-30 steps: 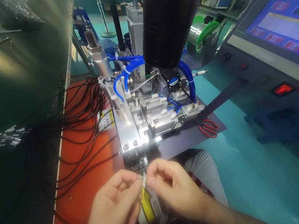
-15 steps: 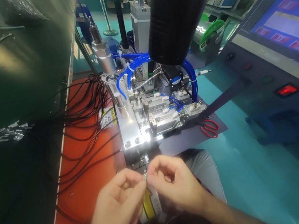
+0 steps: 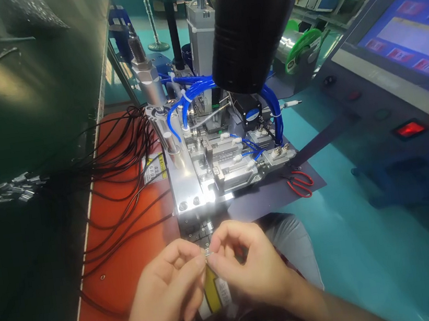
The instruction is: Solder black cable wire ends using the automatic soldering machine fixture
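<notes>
My left hand (image 3: 171,284) and my right hand (image 3: 254,263) meet just in front of the machine's near end. Thumb and forefinger of each are pinched together around a small shiny metal piece (image 3: 208,253), whose ends the fingertips cover. Its exact kind is too small to make out. Right behind the fingertips is the dark front block (image 3: 196,231) of the machine. Below them a yellow and white label (image 3: 213,292) shows between my wrists.
Beyond stands the metal machine (image 3: 186,185) with blue air hoses (image 3: 200,86). Black cables (image 3: 125,204) cross the orange surface (image 3: 125,298) at left. Small metal pieces (image 3: 22,187) lie on the dark table. Red-handled scissors or pliers (image 3: 300,185) and a control panel (image 3: 395,89) are at right.
The fingertips have drawn slightly apart, so more of the small metal piece shows between them. Both hands stay in nearly the same place.
</notes>
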`<state>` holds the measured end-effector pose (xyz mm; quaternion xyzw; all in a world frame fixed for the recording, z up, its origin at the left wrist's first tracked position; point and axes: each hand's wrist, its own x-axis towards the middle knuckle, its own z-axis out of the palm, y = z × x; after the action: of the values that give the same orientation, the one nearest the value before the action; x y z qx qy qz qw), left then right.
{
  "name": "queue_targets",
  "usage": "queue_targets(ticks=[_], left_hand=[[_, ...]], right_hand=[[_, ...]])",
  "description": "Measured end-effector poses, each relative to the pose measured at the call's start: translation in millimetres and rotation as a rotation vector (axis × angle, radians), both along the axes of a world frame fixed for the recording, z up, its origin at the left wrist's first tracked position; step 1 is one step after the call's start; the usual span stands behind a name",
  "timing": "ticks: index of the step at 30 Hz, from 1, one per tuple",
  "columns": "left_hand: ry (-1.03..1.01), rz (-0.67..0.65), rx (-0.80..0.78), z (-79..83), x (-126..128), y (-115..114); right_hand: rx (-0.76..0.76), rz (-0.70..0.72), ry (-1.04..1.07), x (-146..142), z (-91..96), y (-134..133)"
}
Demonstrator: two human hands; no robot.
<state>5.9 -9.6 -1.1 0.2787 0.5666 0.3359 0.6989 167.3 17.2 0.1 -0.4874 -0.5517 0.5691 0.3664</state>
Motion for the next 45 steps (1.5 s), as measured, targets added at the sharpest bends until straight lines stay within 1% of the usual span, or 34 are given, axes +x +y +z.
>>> queue_targets(ticks=[3,5,10,13,15,18,20,22,25,27,31,35,39,41,43,45], left_hand=[[-0.013,-0.003,0.002,-0.1,-1,-1],[-0.016,-0.001,0.003,0.0,0,-1],[-0.031,0.041,0.025,-0.1,4,-3],[-0.016,0.057,0.062,0.5,5,-5],[-0.002,0.036,0.070,2.1,5,-5],[0.030,0.008,0.043,8.2,9,-4],[0.082,0.036,0.038,14.8,14,-4],[0.135,0.080,0.054,21.0,20,-4],[0.185,0.092,0.100,23.2,23,-6],[0.209,0.026,0.140,18.5,20,-7],[0.249,-0.157,0.229,4.4,13,-8],[0.290,-0.235,0.285,-1.3,12,-9],[0.299,-0.242,0.301,0.7,14,-8],[0.280,-0.229,0.263,3.1,15,-7],[0.242,-0.207,0.179,5.2,13,-4],[0.201,-0.182,0.088,6.2,11,-1]], right_hand=[[0.033,-0.010,-0.029,0,-1.0,-1],[0.017,-0.019,-0.024,-1,-2.2,-3],[-0.153,-0.048,0.098,-8,-5.1,-7],[-0.172,-0.060,0.127,-8,-4.2,-7],[-0.123,-0.042,0.086,-4,-2.6,-6],[0.011,0.000,-0.024,4,0.8,-3],[0.093,0.029,-0.095,8,3.9,-1],[0.138,0.064,-0.155,10,7.6,0],[0.178,0.112,-0.238,12,13.5,3],[0.208,0.153,-0.300,15,17.9,4],[0.246,0.284,-0.390,24,28.4,11],[0.149,0.366,-0.397,28,35.2,17],[0.005,0.386,-0.345,28,28.3,19],[-0.086,0.368,-0.275,29,21.3,17],[-0.161,0.323,-0.173,29,14.7,16],[-0.191,0.259,-0.087,30,9.8,15]])
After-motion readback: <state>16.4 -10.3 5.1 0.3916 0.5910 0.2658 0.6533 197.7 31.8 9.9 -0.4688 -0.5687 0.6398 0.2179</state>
